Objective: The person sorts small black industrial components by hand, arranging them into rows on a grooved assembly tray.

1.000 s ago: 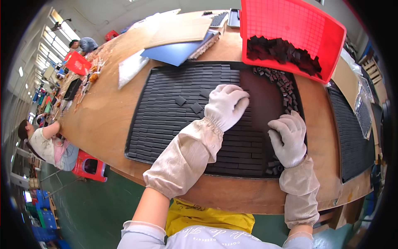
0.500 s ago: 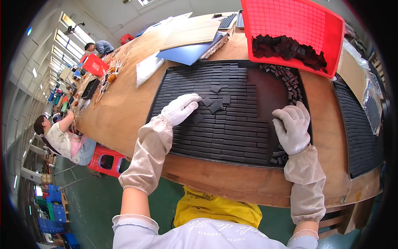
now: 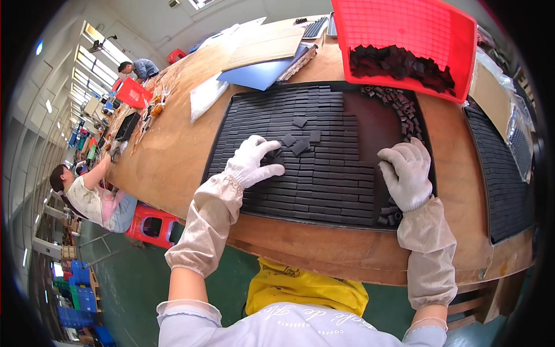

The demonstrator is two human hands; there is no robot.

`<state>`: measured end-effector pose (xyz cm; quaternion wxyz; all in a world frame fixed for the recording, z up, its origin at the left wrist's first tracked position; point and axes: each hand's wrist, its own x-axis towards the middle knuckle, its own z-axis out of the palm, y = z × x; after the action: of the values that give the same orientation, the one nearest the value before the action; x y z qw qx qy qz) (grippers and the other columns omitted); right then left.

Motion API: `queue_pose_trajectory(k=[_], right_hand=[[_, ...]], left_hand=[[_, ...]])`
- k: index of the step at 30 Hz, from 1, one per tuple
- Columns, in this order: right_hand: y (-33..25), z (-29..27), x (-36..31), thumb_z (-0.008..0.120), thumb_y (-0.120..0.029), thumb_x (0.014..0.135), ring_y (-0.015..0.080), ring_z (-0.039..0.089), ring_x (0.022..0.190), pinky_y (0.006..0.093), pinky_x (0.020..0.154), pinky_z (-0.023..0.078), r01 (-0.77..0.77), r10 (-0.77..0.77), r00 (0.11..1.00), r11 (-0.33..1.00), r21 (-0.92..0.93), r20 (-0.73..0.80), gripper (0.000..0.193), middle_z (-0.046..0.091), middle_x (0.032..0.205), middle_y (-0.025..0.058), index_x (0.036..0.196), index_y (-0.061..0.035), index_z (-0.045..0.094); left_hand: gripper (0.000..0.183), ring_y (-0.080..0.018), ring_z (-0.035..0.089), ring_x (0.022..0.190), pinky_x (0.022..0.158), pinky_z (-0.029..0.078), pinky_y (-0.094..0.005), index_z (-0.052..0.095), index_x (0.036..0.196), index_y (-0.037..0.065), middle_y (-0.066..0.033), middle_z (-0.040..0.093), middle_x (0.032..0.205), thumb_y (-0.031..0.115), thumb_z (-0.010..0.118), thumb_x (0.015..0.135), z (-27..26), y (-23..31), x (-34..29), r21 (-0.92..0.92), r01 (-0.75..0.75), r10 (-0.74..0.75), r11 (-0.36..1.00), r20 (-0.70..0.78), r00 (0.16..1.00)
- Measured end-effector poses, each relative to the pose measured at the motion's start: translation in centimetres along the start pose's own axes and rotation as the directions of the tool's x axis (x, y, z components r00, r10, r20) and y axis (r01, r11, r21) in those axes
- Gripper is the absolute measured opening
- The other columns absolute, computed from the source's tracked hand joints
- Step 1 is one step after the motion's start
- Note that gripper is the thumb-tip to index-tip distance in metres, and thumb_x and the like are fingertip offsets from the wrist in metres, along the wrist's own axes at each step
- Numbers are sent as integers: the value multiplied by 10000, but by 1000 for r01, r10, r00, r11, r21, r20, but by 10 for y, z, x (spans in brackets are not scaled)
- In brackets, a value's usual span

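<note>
Beside the white-gloved left hand (image 3: 252, 163) lie flat black squares (image 3: 301, 147).

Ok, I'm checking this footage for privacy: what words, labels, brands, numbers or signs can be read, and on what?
Pale shirt: white script and smaller lettering, partly legible; I won't copy the wording.
Yellow cloth: dark marks, too small to read.
Black pieces and red crate: no lettering that I can make out.
</note>
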<state>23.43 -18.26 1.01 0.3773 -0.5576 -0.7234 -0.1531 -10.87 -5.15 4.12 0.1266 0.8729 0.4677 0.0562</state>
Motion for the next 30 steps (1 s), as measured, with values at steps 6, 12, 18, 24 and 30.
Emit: queue_pose_trajectory(k=[6,12,18,24,30], right_hand=[[1,-1,0,750,-51,710,245,622,875,506,998,422,-6,6,1000,1000,14,-8,244,625,836,21,919,-136,659],[0,-1,0,751,-47,706,247,621,867,500,981,431,-14,14,1000,999,32,-18,236,628,823,22,908,-133,662],[0,0,0,753,-47,702,248,621,867,496,967,437,-10,10,1000,998,56,-2,244,631,822,22,914,-128,664],[5,2,-2,755,-61,704,257,617,870,479,966,442,-13,10,1000,995,99,26,250,630,834,27,927,-133,669],[3,2,-4,761,-75,701,255,610,880,478,970,444,-19,19,1000,998,61,6,250,623,836,21,925,-141,670]], left_hand=[[384,-268,614,1033,899,499,-374,664,1122,88,-89,598,1103,321,751,830,7,-13,5,-49,-49,46,998,-67,997],[262,-246,639,922,837,513,-348,657,1056,75,-79,626,994,239,723,863,9,-8,6,57,-114,120,992,-116,986],[198,-113,582,885,832,479,-268,654,1063,57,-44,628,990,191,670,918,-3,13,17,-490,-22,7,872,-33,999],[385,-203,592,996,881,483,-324,626,1226,120,-89,581,1134,258,706,876,0,26,45,-181,-105,114,978,41,993],[464,-306,592,1054,923,482,-384,600,1256,143,-123,564,1133,292,726,836,-5,42,63,45,-105,95,993,186,978]])
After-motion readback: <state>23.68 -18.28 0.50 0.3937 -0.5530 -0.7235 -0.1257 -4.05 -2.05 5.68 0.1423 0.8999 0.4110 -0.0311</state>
